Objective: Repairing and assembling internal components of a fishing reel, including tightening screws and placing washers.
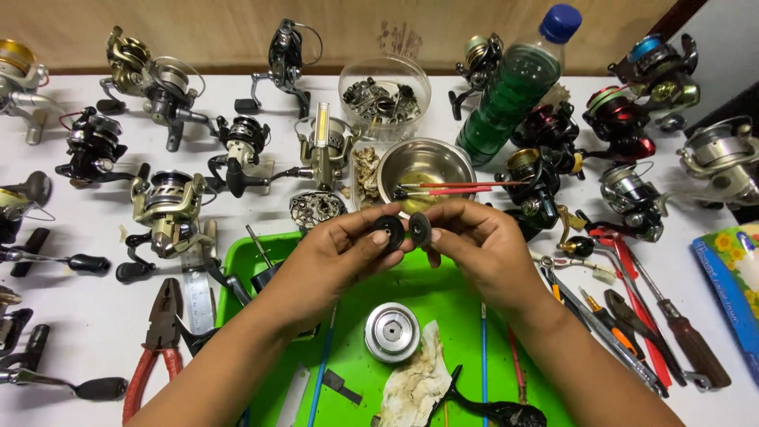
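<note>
My left hand [336,257] pinches a small black round disc [389,230] between thumb and fingers. A second black disc [419,228] is pinched in my right hand [478,245], turned edge-on and almost touching the first. Both hands hover above a green tray [411,289]. On the tray below them lie a silver reel spool [392,332], a stained rag [417,379] and a black reel handle [490,407].
Many fishing reels [166,209] crowd the white table around the tray. Behind the hands stand a steel bowl [424,170] with red brushes, a clear tub of parts [385,95] and a green bottle [514,83]. Red-handled pliers [158,340] lie left, screwdrivers and tools [632,316] right.
</note>
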